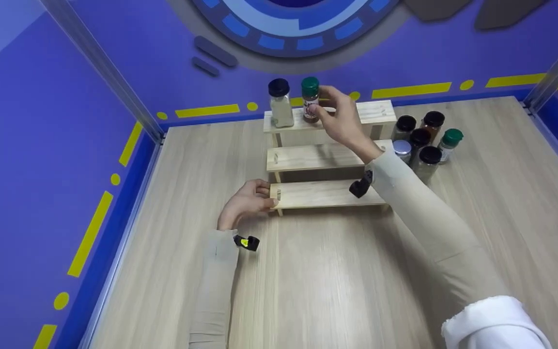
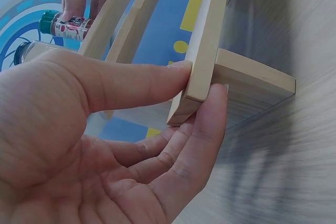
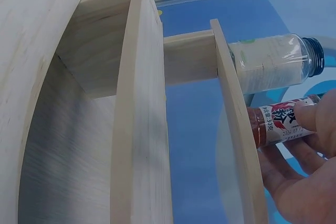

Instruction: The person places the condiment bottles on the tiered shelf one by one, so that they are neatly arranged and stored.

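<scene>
A three-step wooden rack (image 1: 322,194) stands on the table. My left hand (image 1: 249,198) pinches the left end of its lowest board; in the left wrist view the thumb (image 2: 152,80) lies on top and the fingers are beneath. On the top board, my right hand (image 1: 341,118) grips a small green-capped spice jar (image 1: 310,99) with a printed label. The jar's base is at the board in the right wrist view. Left of it, a taller black-capped clear jar (image 1: 281,106) with pale contents stands upright on the same board.
Right of the rack, several spice jars stand grouped on the table, among them a green-capped jar (image 1: 451,143), a black-capped jar (image 1: 428,162) and a silver-capped jar (image 1: 401,149). A blue patterned wall (image 1: 129,63) rises behind the rack. My right forearm crosses the rack's right end.
</scene>
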A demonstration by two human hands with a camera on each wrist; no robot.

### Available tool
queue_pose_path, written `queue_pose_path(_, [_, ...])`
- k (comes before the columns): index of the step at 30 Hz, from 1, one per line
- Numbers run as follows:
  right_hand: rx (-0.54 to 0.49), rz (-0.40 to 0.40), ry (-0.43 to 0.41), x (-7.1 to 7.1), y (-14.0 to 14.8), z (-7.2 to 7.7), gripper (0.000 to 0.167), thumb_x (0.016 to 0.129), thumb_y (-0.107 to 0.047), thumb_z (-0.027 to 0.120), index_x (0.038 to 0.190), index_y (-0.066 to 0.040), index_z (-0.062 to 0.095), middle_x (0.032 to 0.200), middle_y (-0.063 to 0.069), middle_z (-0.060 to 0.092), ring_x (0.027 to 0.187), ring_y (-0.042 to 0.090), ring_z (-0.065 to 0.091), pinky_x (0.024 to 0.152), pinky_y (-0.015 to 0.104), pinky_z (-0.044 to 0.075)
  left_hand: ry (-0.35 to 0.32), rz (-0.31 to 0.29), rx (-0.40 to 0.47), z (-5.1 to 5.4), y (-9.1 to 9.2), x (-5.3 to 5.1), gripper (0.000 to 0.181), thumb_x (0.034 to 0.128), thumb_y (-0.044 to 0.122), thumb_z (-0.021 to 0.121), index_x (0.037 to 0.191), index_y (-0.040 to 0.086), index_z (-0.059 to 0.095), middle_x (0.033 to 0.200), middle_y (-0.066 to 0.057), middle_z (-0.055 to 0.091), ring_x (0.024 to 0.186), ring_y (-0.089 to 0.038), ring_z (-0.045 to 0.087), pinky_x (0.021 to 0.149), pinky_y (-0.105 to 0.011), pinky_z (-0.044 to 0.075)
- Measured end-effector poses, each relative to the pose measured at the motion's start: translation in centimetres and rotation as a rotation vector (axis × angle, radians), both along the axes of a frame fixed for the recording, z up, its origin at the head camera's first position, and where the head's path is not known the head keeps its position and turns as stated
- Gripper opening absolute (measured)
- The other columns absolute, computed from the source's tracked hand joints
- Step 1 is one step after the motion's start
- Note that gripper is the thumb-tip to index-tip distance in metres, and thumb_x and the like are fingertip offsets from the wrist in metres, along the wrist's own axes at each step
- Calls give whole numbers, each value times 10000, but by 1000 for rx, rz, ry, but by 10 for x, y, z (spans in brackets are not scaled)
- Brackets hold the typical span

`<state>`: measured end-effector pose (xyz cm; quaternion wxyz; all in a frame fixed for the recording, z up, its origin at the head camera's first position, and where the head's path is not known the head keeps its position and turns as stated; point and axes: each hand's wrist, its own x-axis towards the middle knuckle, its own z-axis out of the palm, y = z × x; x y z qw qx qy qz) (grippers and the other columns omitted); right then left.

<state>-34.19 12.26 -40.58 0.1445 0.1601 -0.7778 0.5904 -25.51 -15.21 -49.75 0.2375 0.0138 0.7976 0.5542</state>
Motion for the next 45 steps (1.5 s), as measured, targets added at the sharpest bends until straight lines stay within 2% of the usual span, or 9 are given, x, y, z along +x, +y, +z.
queue_pose_path(5, [1,-3,-4,0,-2,-1,366,1021,-31,692,1382,10,646,1373,201,689,1262,364,692,1124,416,567,19,-14,-35,0,1,0,501,938,-75,703,1395,-119,501,1285,-251,606,941,-230,682,857,-312,669])
queue_pose_path(10, [-15,9,-13,1,-2,0,387,1017,-28,696,1398,4,636,1388,200,680,1274,363,686,1124,427,567,7,-9,-33,0,2,0,490,936,-92,699,1386,-116,506,1295,-250,608,942,-235,692,867,-319,670])
queue_pose_path(17, [-18,22,39,8,7,12,452,1016,-34,708,1447,32,588,1423,205,664,1270,383,683,1129,438,559,-2,-2,-46,1,-3,1,559,936,-58,722,1437,-103,479,1343,-245,583,1021,-257,682,906,-314,658])
queue_pose_path(25, [28,4,21,27,47,31,467,1034,-95,700,1480,-22,582,1482,162,640,1348,330,643,1154,367,540,15,-1,-36,0,-3,1,522,930,-72,714,1400,-114,491,1308,-249,606,1006,-241,672,915,-330,658])
queue_pose_path(31, [102,-45,51,49,88,35,481,1023,-119,728,1482,-59,596,1490,135,641,1360,347,629,1157,388,539,-5,8,6,1,0,1,500,926,-117,686,1386,-120,491,1259,-223,606,972,-227,672,873,-302,665])
queue_pose_path(34, [141,-65,86,59,108,34,477,1019,-124,737,1472,-51,608,1465,126,661,1349,342,635,1155,399,539,-17,19,7,2,1,1,521,927,-108,691,1405,-110,483,1292,-228,581,981,-239,675,889,-305,663])
queue_pose_path(38, [125,-87,94,70,133,27,471,988,-87,768,1434,-13,636,1421,154,682,1304,290,659,1135,353,551,-15,25,-17,2,0,1,526,930,-85,703,1410,-91,489,1329,-233,576,1009,-252,675,907,-315,657])
queue_pose_path(41, [105,-111,63,78,150,19,489,961,-60,793,1424,-13,643,1415,174,679,1279,210,666,1121,289,552,-6,18,-21,1,0,1,515,931,-87,700,1402,-99,492,1312,-234,586,1013,-252,669,907,-322,658])
queue_pose_path(45, [131,-138,45,86,171,1,520,944,-48,809,1434,-22,637,1416,178,678,1261,115,664,1092,222,550,-6,13,-12,0,1,-1,500,931,-110,688,1391,-118,492,1281,-239,597,990,-247,672,905,-333,663])
